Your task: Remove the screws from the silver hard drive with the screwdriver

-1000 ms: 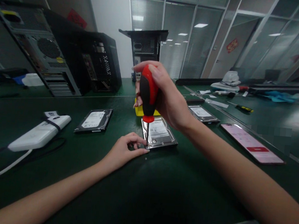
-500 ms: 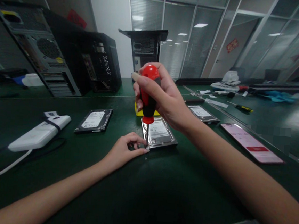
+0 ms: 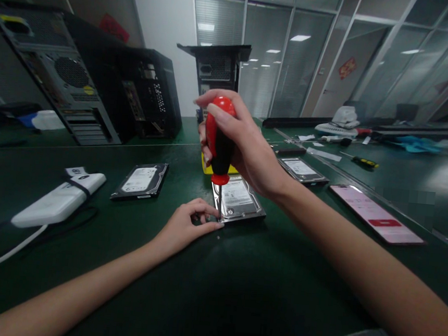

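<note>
A silver hard drive (image 3: 240, 198) lies label up on the green table (image 3: 196, 301). My right hand (image 3: 240, 133) is wrapped round the red and black handle of a screwdriver (image 3: 222, 155), held upright. Its tip meets the drive's near left corner. My left hand (image 3: 191, 220) rests on the table, with thumb and fingertips pinched at that same corner; whether a small screw is between them is hidden. Behind the drive a yellow object (image 3: 207, 165) shows in part. A tiny bit (image 3: 218, 237) lies on the table just in front of the drive.
Another hard drive (image 3: 139, 180) and a white power strip (image 3: 58, 200) with cables lie left. To the right are a third drive (image 3: 303, 169), a phone (image 3: 375, 213) and a yellow-black screwdriver (image 3: 361, 161). Computer cases (image 3: 148, 93) stand behind.
My right hand has shifted its grip on the screwdriver, with the fingers turned further round the handle's top. The handle leans slightly more left. My left hand and the drive have stayed put.
</note>
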The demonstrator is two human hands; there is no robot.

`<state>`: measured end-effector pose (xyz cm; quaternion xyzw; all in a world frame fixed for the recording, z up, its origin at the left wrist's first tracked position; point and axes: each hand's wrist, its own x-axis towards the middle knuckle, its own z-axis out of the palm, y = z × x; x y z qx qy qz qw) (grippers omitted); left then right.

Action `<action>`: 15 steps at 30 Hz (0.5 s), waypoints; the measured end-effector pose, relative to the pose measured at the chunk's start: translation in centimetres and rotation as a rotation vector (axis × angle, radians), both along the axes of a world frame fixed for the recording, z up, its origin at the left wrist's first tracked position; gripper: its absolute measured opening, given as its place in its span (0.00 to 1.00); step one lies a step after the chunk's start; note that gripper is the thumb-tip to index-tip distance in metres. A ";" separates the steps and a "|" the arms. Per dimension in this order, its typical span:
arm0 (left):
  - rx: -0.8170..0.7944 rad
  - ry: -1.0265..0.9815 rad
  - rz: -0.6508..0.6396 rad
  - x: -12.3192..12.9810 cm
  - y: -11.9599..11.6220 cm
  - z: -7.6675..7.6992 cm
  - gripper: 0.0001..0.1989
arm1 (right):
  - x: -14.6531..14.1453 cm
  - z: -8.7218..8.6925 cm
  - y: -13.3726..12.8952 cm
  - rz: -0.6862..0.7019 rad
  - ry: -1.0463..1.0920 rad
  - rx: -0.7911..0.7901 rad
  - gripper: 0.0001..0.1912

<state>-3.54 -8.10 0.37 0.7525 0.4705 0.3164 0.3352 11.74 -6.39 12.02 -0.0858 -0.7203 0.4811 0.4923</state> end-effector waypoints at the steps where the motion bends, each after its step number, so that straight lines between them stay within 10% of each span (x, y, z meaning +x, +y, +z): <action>1: 0.000 0.006 0.001 0.0 0.0 0.0 0.10 | 0.1 0.0 0.0 0.002 -0.014 0.010 0.11; 15: -0.010 0.004 0.016 0.2 -0.2 0.3 0.09 | 0.1 -0.4 0.6 0.080 0.031 0.149 0.13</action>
